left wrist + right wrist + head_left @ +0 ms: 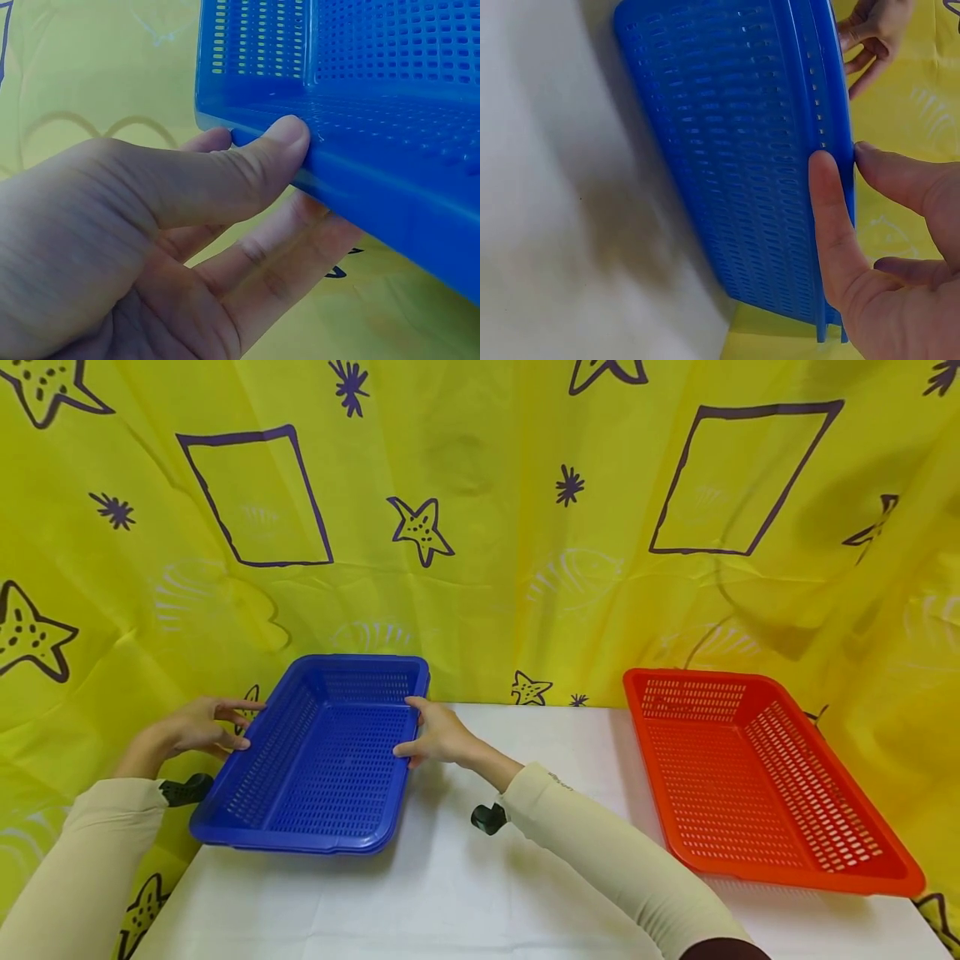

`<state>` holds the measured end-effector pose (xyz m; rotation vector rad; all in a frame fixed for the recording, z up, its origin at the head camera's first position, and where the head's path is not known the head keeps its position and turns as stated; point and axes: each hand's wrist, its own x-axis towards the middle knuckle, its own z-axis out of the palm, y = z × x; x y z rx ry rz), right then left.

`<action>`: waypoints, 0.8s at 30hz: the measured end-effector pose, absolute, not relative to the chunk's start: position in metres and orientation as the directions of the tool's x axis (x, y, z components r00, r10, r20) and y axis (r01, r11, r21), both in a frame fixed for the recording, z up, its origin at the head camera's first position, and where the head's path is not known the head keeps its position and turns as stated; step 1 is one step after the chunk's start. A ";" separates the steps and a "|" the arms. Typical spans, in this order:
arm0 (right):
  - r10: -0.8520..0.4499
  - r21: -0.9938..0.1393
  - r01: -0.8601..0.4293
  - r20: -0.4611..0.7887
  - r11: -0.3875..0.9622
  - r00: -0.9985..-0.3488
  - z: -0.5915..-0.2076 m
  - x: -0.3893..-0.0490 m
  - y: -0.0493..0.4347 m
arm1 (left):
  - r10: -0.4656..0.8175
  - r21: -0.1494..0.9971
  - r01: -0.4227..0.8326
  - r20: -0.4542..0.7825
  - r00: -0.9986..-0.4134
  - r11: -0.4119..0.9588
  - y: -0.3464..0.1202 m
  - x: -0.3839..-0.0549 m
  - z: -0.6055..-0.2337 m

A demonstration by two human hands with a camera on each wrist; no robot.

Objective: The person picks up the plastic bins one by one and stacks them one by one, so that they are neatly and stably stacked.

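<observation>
A blue plastic basket with slotted walls is at the left end of the white table. Two rims lie one above the other in the right wrist view, as of nested blue baskets. My left hand holds the left rim, its thumb on the rim and other fingers below the edge. On the opposite side, my right hand pinches the right rim between thumb and fingers. The basket's inside shows only its perforated floor. From the head view I cannot tell whether its underside touches the table.
A red basket of similar shape stands at the table's right end. White cloth covers the table. Behind and at both sides hangs a yellow curtain printed with starfish and frames. Dark straps sit at both wrists.
</observation>
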<state>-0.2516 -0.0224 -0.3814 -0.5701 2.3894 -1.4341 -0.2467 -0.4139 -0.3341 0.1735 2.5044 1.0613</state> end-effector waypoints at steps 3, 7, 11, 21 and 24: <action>-0.484 -0.865 -0.224 -0.025 0.448 -0.875 -0.380 -0.250 -0.022 | 0.269 0.701 -0.035 -0.320 -0.908 0.712 -0.412 -0.248 -0.334; -0.488 -0.810 -0.298 0.017 0.505 -0.873 -0.379 -0.249 -0.022 | 0.269 0.694 -0.026 -0.313 -0.911 0.719 -0.411 -0.249 -0.334; -0.496 -0.741 -0.363 0.047 0.565 -0.867 -0.381 -0.248 -0.022 | 0.261 0.671 -0.007 -0.298 -0.918 0.742 -0.411 -0.249 -0.335; -0.434 -0.624 -0.368 0.051 0.689 -0.900 -0.379 -0.240 -0.019 | 0.246 0.611 0.054 -0.234 -0.941 0.790 -0.413 -0.244 -0.338; -0.438 -0.622 -0.373 0.054 0.688 -0.897 -0.380 -0.238 -0.019 | 0.238 0.606 0.052 -0.231 -0.944 0.794 -0.413 -0.242 -0.339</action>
